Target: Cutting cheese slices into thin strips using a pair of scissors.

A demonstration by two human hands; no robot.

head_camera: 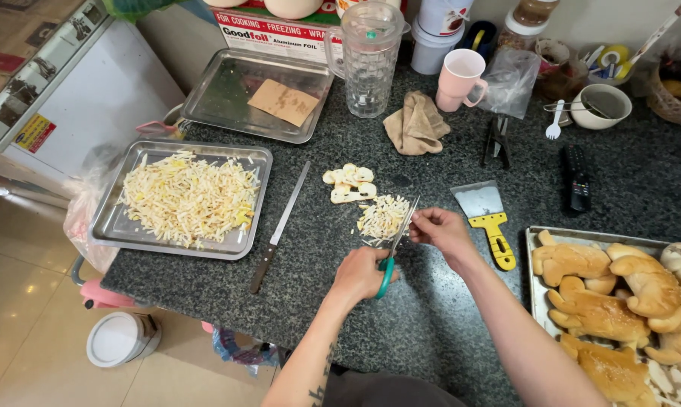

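Note:
My left hand (361, 274) grips green-handled scissors (395, 249), blades pointing up and away over a small heap of cut pale strips (382, 218). My right hand (442, 230) pinches something thin at the blade tips; the piece itself is too small to make out. Just beyond the heap lie several round bread slices (348, 183) on the dark speckled counter (431, 316).
A metal tray (110, 226) filled with cut strips sits at left, a long knife (280, 226) beside it. A yellow-handled scraper (487, 218) lies right of my hands. A tray of browned bread rolls (533, 301) is at far right. Behind stand an empty tray, jug, cloth, pink mug.

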